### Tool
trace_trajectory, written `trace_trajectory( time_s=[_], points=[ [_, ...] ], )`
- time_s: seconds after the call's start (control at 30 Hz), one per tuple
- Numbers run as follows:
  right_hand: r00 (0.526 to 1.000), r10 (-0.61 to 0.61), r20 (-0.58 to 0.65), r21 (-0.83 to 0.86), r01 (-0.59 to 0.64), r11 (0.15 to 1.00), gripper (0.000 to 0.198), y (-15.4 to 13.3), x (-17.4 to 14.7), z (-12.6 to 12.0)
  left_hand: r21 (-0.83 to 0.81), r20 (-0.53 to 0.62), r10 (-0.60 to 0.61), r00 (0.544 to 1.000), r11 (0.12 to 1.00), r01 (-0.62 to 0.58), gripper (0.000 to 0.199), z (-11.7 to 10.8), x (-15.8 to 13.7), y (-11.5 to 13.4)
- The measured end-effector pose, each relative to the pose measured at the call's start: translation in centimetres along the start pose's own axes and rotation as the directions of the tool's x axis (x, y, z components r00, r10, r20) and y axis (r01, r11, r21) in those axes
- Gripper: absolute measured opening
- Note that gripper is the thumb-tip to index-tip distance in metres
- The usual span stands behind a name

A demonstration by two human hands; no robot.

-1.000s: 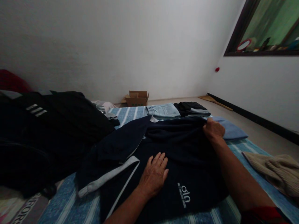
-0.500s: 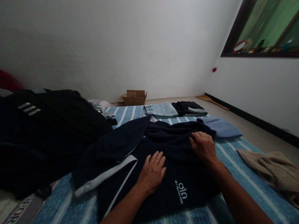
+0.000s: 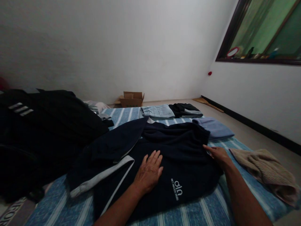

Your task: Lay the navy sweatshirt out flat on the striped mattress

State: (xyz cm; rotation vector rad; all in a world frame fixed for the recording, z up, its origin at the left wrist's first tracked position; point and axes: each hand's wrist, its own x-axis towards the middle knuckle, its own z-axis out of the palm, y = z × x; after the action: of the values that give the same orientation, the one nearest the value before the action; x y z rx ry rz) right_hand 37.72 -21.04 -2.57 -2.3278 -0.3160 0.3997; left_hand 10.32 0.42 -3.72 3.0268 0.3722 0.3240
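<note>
A navy jacket [image 3: 183,157] with white edging and white lettering lies spread over the blue striped bedding. Flat on its middle rests my left hand [image 3: 148,171], fingers extended and holding nothing. My right hand [image 3: 218,156] is at the jacket's right edge, fingers closed on the cloth, with some of the fingertips hidden. To the left, the jacket's white-edged sleeve [image 3: 103,177] lies folded across.
A large dark pile of clothes [image 3: 47,131] fills the left side. Folded light-blue jeans [image 3: 157,111], black trousers [image 3: 185,110] and a lavender cloth [image 3: 215,128] lie beyond. A brown cloth [image 3: 265,169] lies right; a cardboard box [image 3: 131,99] stands by the wall.
My right hand has moved right and toward me, from the jacket's upper right area to its right edge. My left hand stays flat on it. The view has turned slightly right.
</note>
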Motion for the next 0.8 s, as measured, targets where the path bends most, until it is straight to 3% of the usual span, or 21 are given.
trace_trajectory(
  time_s=[0.23, 0.4, 0.57, 0.7, 0.8],
  points=[
    [0.988, -0.137, 0.069, 0.038, 0.134, 0.990, 0.026, -1.8, -0.3, 0.5, 0.005, 0.043, 0.003, 0.999, 1.000, -0.003, 0.047, -0.1, 0.1, 0.0],
    [0.966, -0.258, -0.039, -0.096, 0.253, 0.963, 0.021, -2.9, -1.4, 0.1, 0.009, 0.033, 0.001, 0.999, 1.000, -0.002, 0.046, 0.2, 0.1, -0.1],
    [0.941, -0.260, -0.215, -0.249, 0.205, 0.947, 0.026, -2.6, -1.1, -0.2, 0.003, 0.020, 0.021, 1.000, 1.000, -0.021, 0.046, 0.2, 0.0, -0.1],
    [0.959, -0.216, -0.182, -0.257, 0.165, 0.952, 0.027, -1.3, -0.7, 0.6, -0.010, 0.087, 0.010, 0.996, 1.000, -0.009, 0.048, -0.1, 0.1, 0.1],
    [0.974, -0.153, -0.167, -0.225, 0.114, 0.968, 0.047, 0.0, -1.1, 0.5, -0.027, 0.126, 0.008, 0.992, 1.000, -0.005, 0.049, -0.3, 0.1, 0.2]
  ],
)
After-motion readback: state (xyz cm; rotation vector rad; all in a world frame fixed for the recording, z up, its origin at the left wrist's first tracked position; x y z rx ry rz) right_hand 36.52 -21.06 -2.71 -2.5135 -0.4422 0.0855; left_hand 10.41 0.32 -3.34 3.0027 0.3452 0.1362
